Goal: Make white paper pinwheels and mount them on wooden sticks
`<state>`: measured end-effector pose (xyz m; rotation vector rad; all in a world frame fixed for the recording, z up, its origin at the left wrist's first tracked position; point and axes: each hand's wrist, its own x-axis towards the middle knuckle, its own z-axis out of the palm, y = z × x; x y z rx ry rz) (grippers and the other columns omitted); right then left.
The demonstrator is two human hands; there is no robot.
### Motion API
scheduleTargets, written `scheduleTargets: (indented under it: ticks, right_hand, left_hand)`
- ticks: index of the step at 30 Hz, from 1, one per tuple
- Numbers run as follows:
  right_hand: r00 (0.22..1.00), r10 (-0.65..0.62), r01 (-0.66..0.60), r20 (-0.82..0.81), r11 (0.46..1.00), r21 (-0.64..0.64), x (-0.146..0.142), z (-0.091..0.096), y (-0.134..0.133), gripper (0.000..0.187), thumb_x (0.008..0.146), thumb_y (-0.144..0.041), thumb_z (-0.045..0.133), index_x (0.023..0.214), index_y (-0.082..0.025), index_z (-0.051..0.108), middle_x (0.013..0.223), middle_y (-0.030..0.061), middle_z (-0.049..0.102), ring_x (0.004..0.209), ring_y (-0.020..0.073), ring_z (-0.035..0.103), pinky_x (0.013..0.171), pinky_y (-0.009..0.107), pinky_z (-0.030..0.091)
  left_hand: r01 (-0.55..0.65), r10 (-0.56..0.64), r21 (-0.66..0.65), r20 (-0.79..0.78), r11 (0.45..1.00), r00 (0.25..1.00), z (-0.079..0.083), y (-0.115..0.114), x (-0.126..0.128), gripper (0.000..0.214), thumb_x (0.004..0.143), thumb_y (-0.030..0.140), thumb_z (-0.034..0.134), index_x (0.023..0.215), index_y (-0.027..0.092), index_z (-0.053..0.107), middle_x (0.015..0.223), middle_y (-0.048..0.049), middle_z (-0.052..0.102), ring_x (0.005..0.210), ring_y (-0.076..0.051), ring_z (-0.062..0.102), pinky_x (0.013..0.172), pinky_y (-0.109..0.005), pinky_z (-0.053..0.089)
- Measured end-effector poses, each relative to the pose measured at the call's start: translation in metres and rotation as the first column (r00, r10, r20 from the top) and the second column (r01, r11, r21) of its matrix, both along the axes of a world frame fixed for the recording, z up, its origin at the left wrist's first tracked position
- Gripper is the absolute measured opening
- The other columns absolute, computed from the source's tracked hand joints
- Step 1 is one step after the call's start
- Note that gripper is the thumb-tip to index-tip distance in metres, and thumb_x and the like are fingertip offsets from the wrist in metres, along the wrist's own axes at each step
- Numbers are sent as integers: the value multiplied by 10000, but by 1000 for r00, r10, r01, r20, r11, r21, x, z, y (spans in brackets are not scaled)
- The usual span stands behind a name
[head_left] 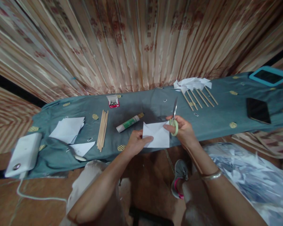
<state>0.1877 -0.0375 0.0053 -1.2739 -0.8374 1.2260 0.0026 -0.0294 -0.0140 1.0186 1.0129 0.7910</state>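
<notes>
A white square of paper, with slits running in from its corners, hangs over the near edge of the table. My left hand pinches its left side, thumb on top. In my right hand are scissors with pale green handles, their blades pointing up and away from me. The fingers of that hand also touch the paper's upper right corner. Just beyond my left hand lies a green and white glue stick. Farther left is a row of thin wooden sticks.
A small red and white box holds metal pieces. White paper sheets and a white power bank lie left. Paper pinwheels on sticks, a black phone and a blue-framed tablet lie right. A plastic bag stands below.
</notes>
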Motion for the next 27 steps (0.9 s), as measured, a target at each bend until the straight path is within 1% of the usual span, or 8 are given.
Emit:
scheduleTargets:
  ticks: [5, 10, 13, 16, 19, 20, 23, 27]
  right_hand:
    - [997, -81, 81, -18, 996, 21, 4, -1, 3, 442, 441, -303, 865, 796, -203, 621, 559, -84, 588, 477, 77, 501, 479, 214, 408]
    - [984, -177, 177, 1, 983, 51, 16, 0, 6, 421, 410, -212, 862, 779, -195, 660, 530, -99, 545, 469, 57, 457, 459, 189, 363]
    - [970, -238, 240, -44, 970, 46, 25, 2, 8, 434, 394, -199, 864, 781, -195, 667, 543, -96, 551, 470, 55, 460, 451, 184, 353]
    - [935, -334, 340, -116, 940, 36, 32, 2, 11, 417, 413, -231, 861, 777, -204, 657, 593, -80, 592, 502, 73, 513, 465, 195, 381]
    - [912, -374, 383, -169, 924, 20, 26, -3, 12, 390, 436, -246, 856, 761, -201, 645, 618, -70, 615, 500, 74, 513, 454, 197, 371]
    - [912, -367, 375, -184, 927, 11, 21, -5, 12, 383, 444, -247, 854, 761, -199, 644, 615, -70, 615, 493, 71, 502, 449, 196, 358]
    - [918, -321, 324, -232, 946, -27, 2, -11, 11, 383, 451, -246, 853, 765, -197, 640, 615, -69, 620, 510, 75, 512, 467, 198, 363]
    - [926, -268, 263, -267, 963, -54, -20, -10, 10, 410, 429, -260, 870, 758, -202, 631, 609, -71, 620, 533, 83, 527, 496, 201, 384]
  left_hand:
    - [8, -4, 108, -40, 994, 999, -1, 3, -2, 158, 580, 301, 700, 599, 144, 714, 671, -6, 634, 603, -124, 502, 598, -248, 362]
    - [9, 30, 255, -149, 967, 988, 2, 8, -9, 194, 626, 290, 664, 477, 167, 648, 546, 17, 528, 575, -115, 455, 578, -250, 322]
    - [-23, 58, 266, -124, 964, 991, 7, 10, -15, 141, 621, 260, 669, 509, 175, 680, 582, -3, 601, 621, -137, 526, 630, -257, 378]
    - [-130, 141, 209, -39, 969, 989, 9, 9, -17, 130, 629, 274, 696, 553, 170, 705, 638, -34, 669, 681, -161, 588, 699, -272, 430]
    - [-177, 171, 72, 82, 982, 982, 6, 3, -9, 221, 630, 352, 761, 737, 159, 752, 770, -59, 723, 764, -176, 628, 762, -288, 459]
    - [-152, 148, 27, 124, 988, 981, 5, 0, -4, 283, 615, 365, 786, 806, 159, 755, 817, -62, 731, 795, -180, 637, 786, -294, 463]
    - [-94, 101, -41, 236, 995, 967, 1, -10, 12, 362, 568, 389, 838, 819, 147, 742, 871, -72, 736, 853, -198, 649, 837, -317, 475]
    - [-205, 244, -140, 371, 969, 896, 6, -14, 26, 434, 647, 406, 806, 984, 152, 704, 1039, -96, 721, 972, -237, 653, 883, -360, 500]
